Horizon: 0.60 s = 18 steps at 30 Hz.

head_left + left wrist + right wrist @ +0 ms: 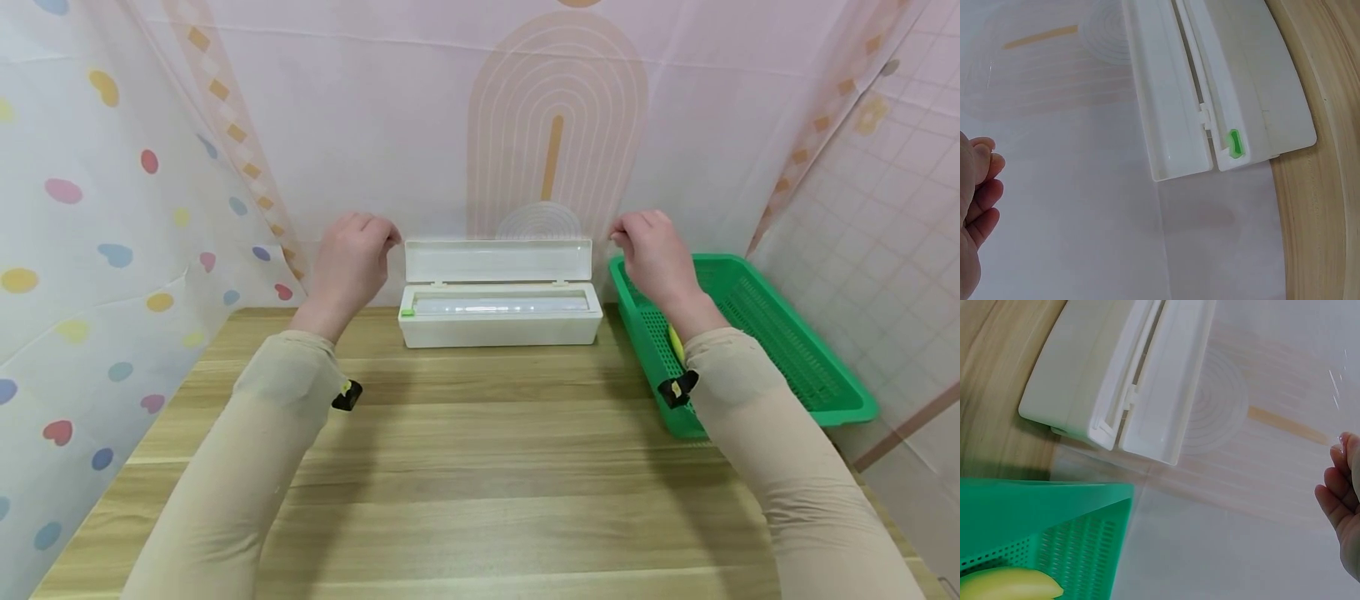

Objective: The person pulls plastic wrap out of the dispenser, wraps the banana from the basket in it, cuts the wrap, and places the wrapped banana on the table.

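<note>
A white cling film dispenser (498, 332) stands at the back of the table with its lid (498, 260) raised. Inside, a roll of clear film shows through the slot, and a green cutter slider (1235, 144) sits at the left end. My left hand (351, 258) is up beyond the dispenser's left end, thumb and fingers pinched. The right hand (658, 254) mirrors it past the right end, pinching a corner of clear cling film (1335, 387). Glints mark this nearly invisible sheet between the hands; its lower edge cannot be made out.
A green plastic basket (847, 408) stands at the right, partly under my right forearm. In it lies a yellow banana (1010, 584). The wooden table (480, 483) meets a patterned cloth backdrop (375, 125) behind and at the sides.
</note>
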Each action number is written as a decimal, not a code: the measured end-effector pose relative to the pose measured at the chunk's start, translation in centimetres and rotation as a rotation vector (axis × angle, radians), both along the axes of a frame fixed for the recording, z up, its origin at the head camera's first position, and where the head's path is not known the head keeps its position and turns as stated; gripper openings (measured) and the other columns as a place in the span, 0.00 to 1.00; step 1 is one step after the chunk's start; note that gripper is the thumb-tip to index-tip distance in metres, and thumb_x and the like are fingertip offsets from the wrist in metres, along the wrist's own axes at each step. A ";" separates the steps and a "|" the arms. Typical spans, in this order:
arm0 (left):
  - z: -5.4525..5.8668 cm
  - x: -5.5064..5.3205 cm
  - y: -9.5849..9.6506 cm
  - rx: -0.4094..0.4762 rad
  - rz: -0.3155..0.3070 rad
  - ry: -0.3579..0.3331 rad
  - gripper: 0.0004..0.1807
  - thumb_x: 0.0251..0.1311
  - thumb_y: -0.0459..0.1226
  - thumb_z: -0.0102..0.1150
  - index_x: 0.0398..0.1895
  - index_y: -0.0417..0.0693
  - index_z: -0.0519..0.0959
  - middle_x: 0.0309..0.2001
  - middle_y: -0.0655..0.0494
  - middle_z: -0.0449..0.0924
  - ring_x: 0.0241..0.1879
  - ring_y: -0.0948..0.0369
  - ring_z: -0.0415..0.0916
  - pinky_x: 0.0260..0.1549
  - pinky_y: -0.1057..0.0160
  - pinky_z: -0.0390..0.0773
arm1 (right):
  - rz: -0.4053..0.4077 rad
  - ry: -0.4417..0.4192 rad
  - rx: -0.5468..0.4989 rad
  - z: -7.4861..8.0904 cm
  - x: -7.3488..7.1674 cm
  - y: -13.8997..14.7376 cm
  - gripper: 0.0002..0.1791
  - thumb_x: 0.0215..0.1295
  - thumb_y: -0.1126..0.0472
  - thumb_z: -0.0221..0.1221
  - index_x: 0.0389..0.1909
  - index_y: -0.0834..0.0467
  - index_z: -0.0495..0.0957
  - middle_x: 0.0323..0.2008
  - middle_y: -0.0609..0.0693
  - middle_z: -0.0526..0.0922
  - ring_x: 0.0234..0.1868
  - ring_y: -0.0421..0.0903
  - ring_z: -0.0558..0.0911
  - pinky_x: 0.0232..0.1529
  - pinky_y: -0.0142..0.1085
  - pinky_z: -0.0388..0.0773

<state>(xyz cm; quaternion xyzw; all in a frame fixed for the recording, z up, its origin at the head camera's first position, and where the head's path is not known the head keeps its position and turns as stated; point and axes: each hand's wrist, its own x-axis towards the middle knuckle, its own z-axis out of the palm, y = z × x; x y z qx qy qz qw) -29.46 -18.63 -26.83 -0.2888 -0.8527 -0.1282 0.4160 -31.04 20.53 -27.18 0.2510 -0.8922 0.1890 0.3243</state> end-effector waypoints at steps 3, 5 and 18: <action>0.2 0.0 0.0 0.007 -0.008 0.013 0.03 0.60 0.20 0.58 0.32 0.32 0.79 0.31 0.38 0.81 0.35 0.41 0.76 0.39 0.47 0.77 | 0.010 0.018 -0.004 0.2 0.0 0.1 0.03 0.69 0.74 0.56 0.37 0.70 0.77 0.36 0.65 0.81 0.42 0.62 0.75 0.46 0.52 0.74; 0.4 0.0 -0.1 0.010 -0.010 0.016 0.03 0.60 0.20 0.58 0.32 0.32 0.79 0.31 0.38 0.81 0.35 0.41 0.76 0.39 0.47 0.77 | 0.018 0.037 -0.006 0.3 0.0 0.1 0.02 0.69 0.74 0.56 0.37 0.70 0.77 0.35 0.65 0.81 0.41 0.63 0.75 0.46 0.52 0.74; 1.4 0.6 -0.1 0.029 -0.012 0.003 0.04 0.60 0.20 0.57 0.33 0.32 0.79 0.32 0.38 0.81 0.36 0.41 0.75 0.41 0.47 0.75 | 0.045 0.100 -0.026 1.0 0.4 0.2 0.02 0.69 0.73 0.56 0.36 0.69 0.77 0.35 0.65 0.81 0.41 0.63 0.75 0.45 0.52 0.74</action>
